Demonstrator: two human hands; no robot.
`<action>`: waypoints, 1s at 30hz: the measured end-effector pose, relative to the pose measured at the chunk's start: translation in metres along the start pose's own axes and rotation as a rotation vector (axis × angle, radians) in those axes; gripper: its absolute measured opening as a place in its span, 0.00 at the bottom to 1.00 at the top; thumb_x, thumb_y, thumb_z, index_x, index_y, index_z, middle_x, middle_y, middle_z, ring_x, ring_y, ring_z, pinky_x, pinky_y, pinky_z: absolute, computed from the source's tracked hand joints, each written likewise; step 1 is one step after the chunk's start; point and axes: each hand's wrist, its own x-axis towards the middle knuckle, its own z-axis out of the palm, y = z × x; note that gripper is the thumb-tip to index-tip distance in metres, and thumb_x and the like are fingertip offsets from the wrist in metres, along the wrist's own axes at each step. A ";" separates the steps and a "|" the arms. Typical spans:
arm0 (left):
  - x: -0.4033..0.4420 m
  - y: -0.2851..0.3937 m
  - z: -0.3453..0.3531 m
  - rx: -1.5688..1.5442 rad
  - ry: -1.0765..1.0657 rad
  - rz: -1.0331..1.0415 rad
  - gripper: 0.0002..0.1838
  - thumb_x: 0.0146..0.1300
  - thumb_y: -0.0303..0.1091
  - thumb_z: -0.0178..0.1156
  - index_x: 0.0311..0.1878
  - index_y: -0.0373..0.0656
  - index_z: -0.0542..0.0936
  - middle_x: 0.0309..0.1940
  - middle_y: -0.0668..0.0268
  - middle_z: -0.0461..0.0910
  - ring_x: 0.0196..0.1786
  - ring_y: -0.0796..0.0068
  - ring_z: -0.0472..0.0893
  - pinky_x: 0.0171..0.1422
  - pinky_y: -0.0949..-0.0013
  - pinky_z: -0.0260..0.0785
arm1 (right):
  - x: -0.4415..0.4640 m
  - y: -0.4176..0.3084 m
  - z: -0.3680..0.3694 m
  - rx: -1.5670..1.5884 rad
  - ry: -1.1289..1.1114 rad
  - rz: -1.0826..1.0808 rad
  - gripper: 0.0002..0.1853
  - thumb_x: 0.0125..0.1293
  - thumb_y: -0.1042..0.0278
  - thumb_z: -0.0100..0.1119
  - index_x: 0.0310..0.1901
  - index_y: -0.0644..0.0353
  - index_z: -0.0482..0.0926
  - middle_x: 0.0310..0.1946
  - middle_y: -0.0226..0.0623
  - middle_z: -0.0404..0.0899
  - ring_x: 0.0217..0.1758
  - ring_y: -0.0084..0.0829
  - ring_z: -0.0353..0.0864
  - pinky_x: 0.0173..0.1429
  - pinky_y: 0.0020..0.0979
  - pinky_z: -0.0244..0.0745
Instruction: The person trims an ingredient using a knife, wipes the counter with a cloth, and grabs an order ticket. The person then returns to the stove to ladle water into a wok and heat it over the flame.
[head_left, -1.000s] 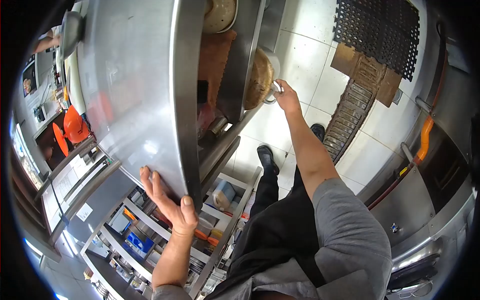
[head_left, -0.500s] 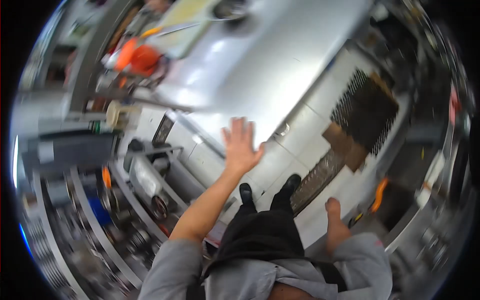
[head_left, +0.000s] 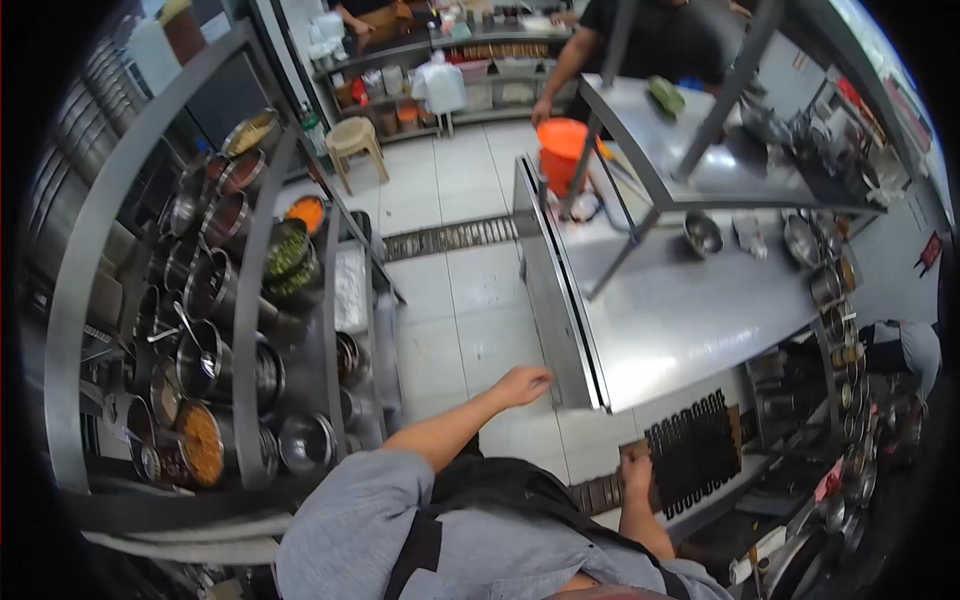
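My left hand [head_left: 524, 386] is raised over the tiled floor, just left of the near corner of the steel table [head_left: 660, 330]. Its fingers are curled, and nothing shows in them. Low in the view, my right hand [head_left: 636, 468] hangs with bent fingers above the floor beside the black rubber mat [head_left: 695, 455]; whether it holds anything is too small to tell. Neither hand touches the table. A metal bowl [head_left: 703, 234] and an orange container [head_left: 563, 150] stand on or by the table's far part.
On the left, a steel rack [head_left: 65, 300] bears several pots and bowls, one with orange food [head_left: 203, 445]. A stool [head_left: 354, 142] stands behind, near a floor drain [head_left: 450, 238]. A person in black [head_left: 655, 40] is beyond the table; another person [head_left: 905, 350] is at the right.
The view has swung up and toward the rack and far room. My right hand has let go of the pot handle under the table. My left hand has left the tabletop, its fingers now curled.
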 end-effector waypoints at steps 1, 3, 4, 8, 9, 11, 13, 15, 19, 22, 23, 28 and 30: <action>-0.028 -0.030 -0.022 0.037 0.042 -0.102 0.14 0.54 0.34 0.56 0.44 0.40 0.78 0.37 0.56 0.80 0.41 0.58 0.80 0.46 0.65 0.71 | -0.005 0.005 0.026 0.094 -0.069 0.015 0.09 0.55 0.69 0.53 0.30 0.66 0.80 0.22 0.47 0.79 0.26 0.39 0.82 0.34 0.36 0.75; -0.086 -0.110 -0.057 0.212 0.120 -0.435 0.17 0.50 0.37 0.56 0.44 0.42 0.78 0.38 0.54 0.80 0.43 0.58 0.80 0.49 0.61 0.71 | -0.030 -0.016 0.060 -0.085 -0.184 -0.069 0.10 0.54 0.68 0.52 0.33 0.61 0.81 0.23 0.45 0.80 0.29 0.43 0.81 0.38 0.38 0.76; -0.111 -0.146 -0.074 0.427 0.013 -0.694 0.19 0.49 0.38 0.57 0.45 0.41 0.78 0.42 0.53 0.78 0.48 0.55 0.77 0.54 0.58 0.69 | -0.032 -0.006 0.091 -0.164 -0.295 -0.161 0.10 0.52 0.68 0.52 0.34 0.59 0.81 0.27 0.47 0.80 0.35 0.47 0.80 0.42 0.41 0.75; -0.183 -0.228 -0.127 0.453 -0.209 -1.239 0.21 0.51 0.35 0.53 0.49 0.37 0.77 0.52 0.50 0.73 0.57 0.54 0.72 0.60 0.61 0.65 | -0.027 -0.087 0.111 -0.411 -0.689 -0.418 0.13 0.51 0.67 0.53 0.38 0.57 0.80 0.34 0.50 0.79 0.40 0.48 0.78 0.48 0.42 0.73; -0.188 -0.225 -0.139 0.422 -0.192 -1.261 0.21 0.51 0.34 0.53 0.49 0.38 0.77 0.53 0.50 0.73 0.58 0.55 0.72 0.60 0.62 0.65 | -0.016 -0.110 0.115 -0.379 -0.656 -0.453 0.14 0.51 0.66 0.53 0.39 0.57 0.80 0.35 0.50 0.79 0.41 0.48 0.78 0.49 0.42 0.73; -0.189 -0.230 -0.147 0.405 -0.185 -1.248 0.21 0.50 0.35 0.53 0.47 0.37 0.78 0.52 0.50 0.73 0.57 0.55 0.72 0.59 0.62 0.65 | 0.012 -0.145 0.126 -0.316 -0.565 -0.485 0.15 0.51 0.65 0.55 0.41 0.57 0.80 0.35 0.50 0.79 0.41 0.48 0.78 0.50 0.41 0.72; -0.179 -0.229 -0.165 0.400 -0.184 -1.240 0.20 0.49 0.35 0.54 0.46 0.37 0.79 0.51 0.49 0.74 0.56 0.55 0.73 0.59 0.62 0.66 | 0.043 -0.179 0.131 -0.232 -0.456 -0.479 0.15 0.51 0.65 0.55 0.41 0.57 0.80 0.35 0.49 0.79 0.42 0.47 0.78 0.51 0.40 0.72; -0.158 -0.223 -0.169 0.405 -0.216 -1.161 0.20 0.47 0.37 0.54 0.43 0.36 0.80 0.48 0.48 0.76 0.54 0.55 0.75 0.57 0.62 0.67 | 0.070 -0.205 0.138 -0.230 -0.453 -0.450 0.15 0.51 0.65 0.55 0.41 0.57 0.81 0.36 0.49 0.79 0.43 0.47 0.78 0.52 0.40 0.72; -0.112 -0.238 -0.186 0.371 -0.182 -1.046 0.20 0.46 0.40 0.55 0.41 0.38 0.81 0.45 0.49 0.77 0.51 0.54 0.76 0.55 0.62 0.68 | 0.104 -0.230 0.158 -0.266 -0.522 -0.407 0.15 0.52 0.65 0.53 0.42 0.56 0.81 0.39 0.50 0.78 0.46 0.47 0.77 0.54 0.40 0.71; -0.079 -0.245 -0.213 0.224 -0.086 -1.031 0.20 0.46 0.42 0.55 0.41 0.42 0.82 0.44 0.52 0.78 0.48 0.54 0.77 0.54 0.62 0.69 | 0.122 -0.245 0.172 -0.330 -0.595 -0.406 0.15 0.52 0.65 0.53 0.43 0.56 0.80 0.39 0.49 0.79 0.46 0.48 0.77 0.55 0.41 0.70; -0.072 -0.251 -0.224 0.194 -0.032 -1.044 0.20 0.46 0.43 0.55 0.41 0.43 0.82 0.43 0.52 0.79 0.48 0.54 0.77 0.54 0.61 0.69 | 0.129 -0.251 0.176 -0.358 -0.642 -0.396 0.15 0.53 0.65 0.53 0.43 0.56 0.80 0.39 0.49 0.79 0.46 0.48 0.77 0.55 0.41 0.70; -0.071 -0.282 -0.284 0.280 -0.055 -1.136 0.18 0.44 0.43 0.56 0.35 0.41 0.82 0.38 0.53 0.80 0.43 0.55 0.79 0.49 0.61 0.71 | 0.190 -0.319 0.177 -0.359 -0.742 -0.588 0.15 0.55 0.65 0.52 0.44 0.56 0.79 0.38 0.49 0.79 0.45 0.48 0.77 0.54 0.41 0.70; -0.093 -0.339 -0.293 0.326 -0.057 -1.230 0.18 0.43 0.43 0.56 0.32 0.39 0.82 0.34 0.53 0.81 0.40 0.56 0.80 0.46 0.61 0.71 | 0.218 -0.350 0.178 -0.339 -0.756 -0.639 0.15 0.55 0.65 0.52 0.44 0.56 0.79 0.37 0.49 0.79 0.45 0.48 0.77 0.53 0.42 0.70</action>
